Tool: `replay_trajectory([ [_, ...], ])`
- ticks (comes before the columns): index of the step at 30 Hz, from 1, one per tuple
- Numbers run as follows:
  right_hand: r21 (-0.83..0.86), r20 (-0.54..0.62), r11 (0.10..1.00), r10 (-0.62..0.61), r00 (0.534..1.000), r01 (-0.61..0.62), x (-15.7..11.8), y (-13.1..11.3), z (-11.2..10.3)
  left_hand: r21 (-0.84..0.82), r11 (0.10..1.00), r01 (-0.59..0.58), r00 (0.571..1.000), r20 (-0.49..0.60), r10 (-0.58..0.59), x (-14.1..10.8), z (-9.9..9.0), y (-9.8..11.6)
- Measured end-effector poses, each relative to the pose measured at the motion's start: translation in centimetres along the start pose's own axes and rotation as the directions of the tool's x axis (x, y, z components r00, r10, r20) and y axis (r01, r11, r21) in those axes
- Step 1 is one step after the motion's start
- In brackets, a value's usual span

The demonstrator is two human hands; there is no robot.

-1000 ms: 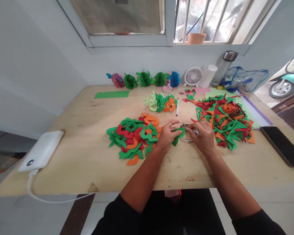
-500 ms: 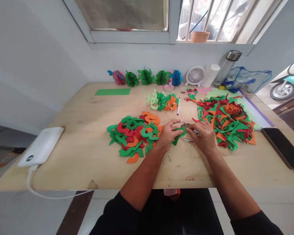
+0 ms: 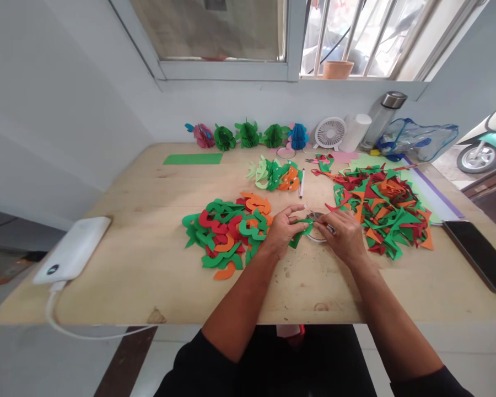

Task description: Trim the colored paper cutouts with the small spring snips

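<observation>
My left hand [image 3: 284, 229] pinches a green paper piece [image 3: 300, 230] over the middle of the table. Beside it, my right hand [image 3: 344, 236] is closed on a small metal tool [image 3: 315, 215], whose tip meets the green paper; its exact kind is hard to make out. Below the tool a pale ring [image 3: 316, 240] lies partly hidden by my hands. To the left sits a pile of curved green, red and orange paper pieces [image 3: 219, 234]. A heap of pointed paper scraps [image 3: 391, 212] spreads to the right.
Folded paper figures [image 3: 248, 134] line the wall, with a fan [image 3: 329, 133] and a bottle [image 3: 383, 120] further right. A marker [image 3: 301, 183] lies behind my hands. A white power bank [image 3: 72, 250] is at the left, a phone [image 3: 481, 255] at the right.
The view has tilted slightly, so everything sits a little lower. The tool in my right hand shows more, and the green paper has turned slightly.
</observation>
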State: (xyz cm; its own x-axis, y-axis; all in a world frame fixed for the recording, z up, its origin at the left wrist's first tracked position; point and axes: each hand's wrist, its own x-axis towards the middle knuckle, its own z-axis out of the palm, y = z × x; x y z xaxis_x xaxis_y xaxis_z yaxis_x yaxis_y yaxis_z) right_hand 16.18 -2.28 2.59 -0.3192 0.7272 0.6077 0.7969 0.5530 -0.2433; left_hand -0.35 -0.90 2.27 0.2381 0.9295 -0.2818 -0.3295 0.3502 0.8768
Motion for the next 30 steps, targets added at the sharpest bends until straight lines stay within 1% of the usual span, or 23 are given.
replay_trajectory([
  [12,0.033,0.003,0.999,0.01,1.0,-0.011,-0.02,0.05,-0.06,-0.018,1.0,-0.019,0.999,0.035,0.02,-0.16,-0.12,0.31],
  [17,0.024,-0.016,1.0,0.006,1.0,-0.006,-0.02,0.01,-0.06,0.003,1.0,-0.022,0.998,0.052,0.021,-0.21,-0.09,0.34],
  [25,0.004,-0.045,1.0,0.013,0.999,-0.012,0.07,-0.27,-0.13,0.049,0.998,-0.025,0.999,0.049,0.023,-0.06,-0.08,0.1],
  [30,-0.001,-0.038,1.0,-0.006,0.999,0.006,0.06,-0.2,-0.07,0.034,0.999,-0.003,0.999,0.042,0.002,-0.06,0.05,0.21],
])
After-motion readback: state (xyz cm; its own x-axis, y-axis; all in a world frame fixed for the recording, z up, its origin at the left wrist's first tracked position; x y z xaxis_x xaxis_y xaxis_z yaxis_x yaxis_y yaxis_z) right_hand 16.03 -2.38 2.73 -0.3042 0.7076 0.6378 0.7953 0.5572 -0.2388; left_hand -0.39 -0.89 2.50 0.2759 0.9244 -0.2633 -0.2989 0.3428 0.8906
